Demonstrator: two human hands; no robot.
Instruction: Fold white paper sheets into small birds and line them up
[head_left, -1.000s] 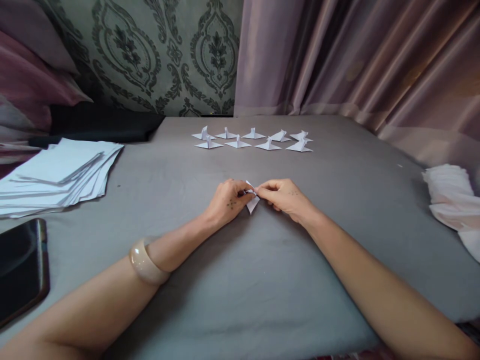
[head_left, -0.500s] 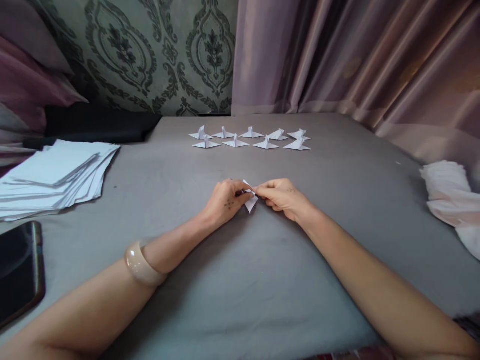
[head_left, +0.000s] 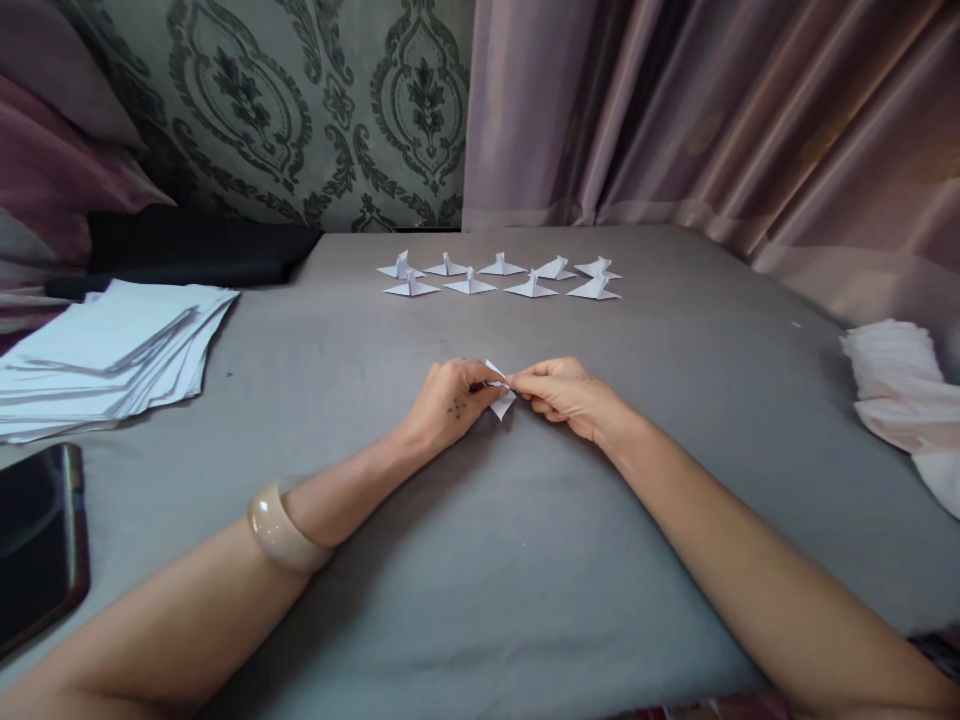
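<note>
A small folded piece of white paper (head_left: pixel 501 402) is pinched between my two hands over the middle of the grey cloth surface (head_left: pixel 480 560). My left hand (head_left: pixel 450 400) grips its left side with fingertips closed on it. From the right, my right hand (head_left: pixel 566 392) pinches the same piece. Most of the paper is hidden by my fingers; only a pointed tip shows below them. A pale bangle (head_left: pixel 281 528) sits on my left wrist.
Several finished folded paper figures (head_left: pixel 499 277) stand in two rows at the far side. A stack of white sheets (head_left: pixel 105 345) lies at the left, a dark phone (head_left: pixel 34 545) at the near left. White crumpled material (head_left: pixel 904 400) lies at the right edge, curtains behind.
My hands and the paper stay almost in place; the fingers shift slightly on the fold. The view drifted a little to the right.
</note>
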